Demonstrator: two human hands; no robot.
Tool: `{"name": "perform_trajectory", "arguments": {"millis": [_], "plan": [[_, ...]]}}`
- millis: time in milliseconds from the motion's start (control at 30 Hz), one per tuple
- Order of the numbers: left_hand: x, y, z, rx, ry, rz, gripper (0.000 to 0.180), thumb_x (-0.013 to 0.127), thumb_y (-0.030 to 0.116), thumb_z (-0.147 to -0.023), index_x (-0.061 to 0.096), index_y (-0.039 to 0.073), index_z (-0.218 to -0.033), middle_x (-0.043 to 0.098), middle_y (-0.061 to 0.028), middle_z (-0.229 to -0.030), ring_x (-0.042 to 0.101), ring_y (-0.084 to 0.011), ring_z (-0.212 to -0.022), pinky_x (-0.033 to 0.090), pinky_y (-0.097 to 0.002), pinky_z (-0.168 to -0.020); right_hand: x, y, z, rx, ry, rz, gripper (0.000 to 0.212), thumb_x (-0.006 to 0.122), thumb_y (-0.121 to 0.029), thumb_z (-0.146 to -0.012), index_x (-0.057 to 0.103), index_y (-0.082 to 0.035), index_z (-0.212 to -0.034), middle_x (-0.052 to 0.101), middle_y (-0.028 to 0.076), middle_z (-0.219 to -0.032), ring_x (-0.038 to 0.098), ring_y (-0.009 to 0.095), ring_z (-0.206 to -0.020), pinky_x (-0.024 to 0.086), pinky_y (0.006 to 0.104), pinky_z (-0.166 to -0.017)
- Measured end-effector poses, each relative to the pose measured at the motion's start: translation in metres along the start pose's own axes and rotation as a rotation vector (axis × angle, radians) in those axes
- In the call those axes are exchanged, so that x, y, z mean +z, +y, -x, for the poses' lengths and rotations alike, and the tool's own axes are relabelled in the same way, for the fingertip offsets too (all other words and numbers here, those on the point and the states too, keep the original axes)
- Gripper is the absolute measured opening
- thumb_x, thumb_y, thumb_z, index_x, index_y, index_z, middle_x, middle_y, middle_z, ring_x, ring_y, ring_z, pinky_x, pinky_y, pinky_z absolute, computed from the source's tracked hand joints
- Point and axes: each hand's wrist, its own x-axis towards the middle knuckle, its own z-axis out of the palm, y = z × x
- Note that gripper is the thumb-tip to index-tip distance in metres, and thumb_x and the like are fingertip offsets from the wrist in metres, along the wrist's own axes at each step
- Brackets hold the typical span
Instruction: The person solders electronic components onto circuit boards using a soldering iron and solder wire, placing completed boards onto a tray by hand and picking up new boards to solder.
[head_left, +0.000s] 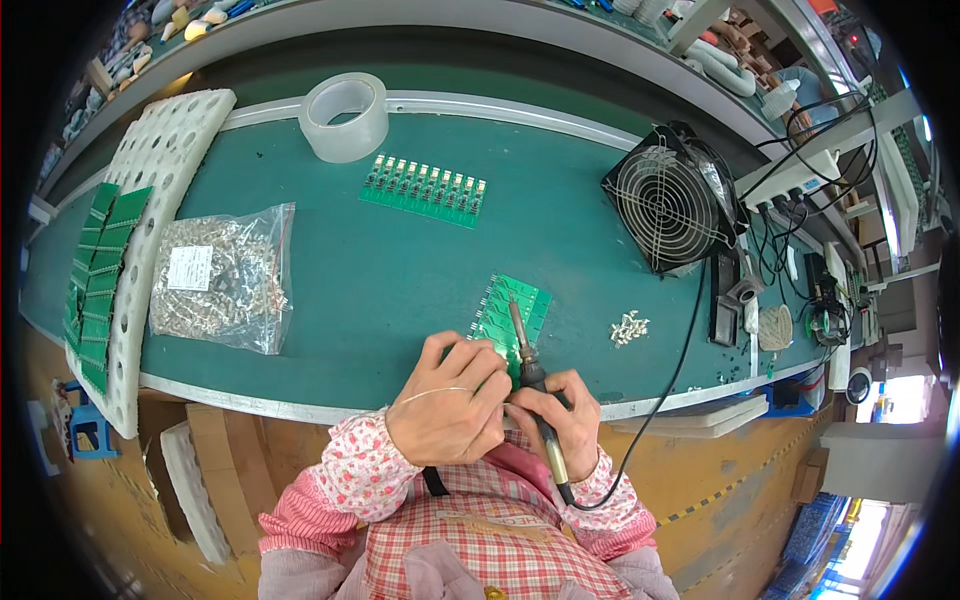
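Note:
My right hand grips a soldering iron by its dark handle. The metal tip points away from me, over a green circuit board lying near the table's front edge. My left hand is closed, its fingers curled at the board's near left side. Thin solder wire crosses the back of that hand; where its end lies is hidden by the fingers. Whether the iron's tip touches the board, I cannot tell. Both hands partly cover the board's near end.
Right of the board lies a small pile of metal parts. A black fan stands beyond, near the iron's cable. Farther back are a populated board strip and a tape roll. Leftward sit a parts bag and a foam slab bearing boards.

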Motion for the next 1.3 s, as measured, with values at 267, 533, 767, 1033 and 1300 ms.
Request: {"name": "perform_trajectory", "arguments": {"millis": [267,533,767,1033,1300], "plan": [[-0.017,-0.007,0.034,-0.183,-0.047,0.151,0.015,0.068,0.014,-0.074,0.055,0.008,-0.075,0.056,-0.0041,-0.089,0.053,-0.0233,-0.089,0.033,-0.0405,-0.085,-0.018,0.009,-0.001,-0.091,-0.143,-0.080,0.024,0.079,-0.004,-0.065,0.068,-0.010,-0.085,0.049,0.006,-0.076,0.053,0.020,-0.063,0.044,0.0303,-0.053],[-0.022,-0.038,0.007,-0.331,0.260,-0.111,0.023,0.073,0.008,-0.067,0.051,0.009,-0.059,0.059,-0.0013,-0.086,0.053,-0.0239,-0.092,0.033,-0.0414,-0.089,0.000,0.019,0.008,0.216,0.273,-0.449,0.009,0.059,-0.004,-0.086,0.061,-0.002,-0.094,0.060,0.007,-0.066,0.055,0.011,-0.050,0.043,0.0250,-0.049],[-0.007,-0.049,0.003,-0.304,0.281,-0.027,0.025,0.071,0.006,-0.062,0.048,0.009,-0.052,0.059,-0.0009,-0.091,0.053,-0.0262,-0.102,0.029,-0.0502,-0.101,0.010,0.010,0.000,0.482,0.255,-0.644,0.013,0.050,-0.012,-0.094,0.043,-0.001,-0.095,0.051,0.007,-0.063,0.052,0.014,-0.048,0.047,0.0269,-0.050],[-0.007,-0.050,0.003,-0.293,0.251,0.011,0.025,0.071,0.007,-0.062,0.049,0.008,-0.052,0.060,-0.0008,-0.092,0.053,-0.0267,-0.105,0.029,-0.0510,-0.100,0.012,0.013,-0.002,0.512,0.231,-0.692,0.013,0.053,-0.010,-0.093,0.045,0.000,-0.094,0.056,0.008,-0.067,0.056,0.013,-0.051,0.048,0.0261,-0.050],[-0.006,-0.051,0.003,-0.294,0.241,0.002,0.025,0.071,0.007,-0.062,0.048,0.009,-0.052,0.059,-0.0005,-0.092,0.054,-0.0253,-0.103,0.030,-0.0514,-0.099,0.013,0.013,-0.002,0.520,0.242,-0.714,0.011,0.054,-0.007,-0.091,0.046,0.000,-0.092,0.060,0.009,-0.063,0.058,0.011,-0.052,0.048,0.0243,-0.049]]}}
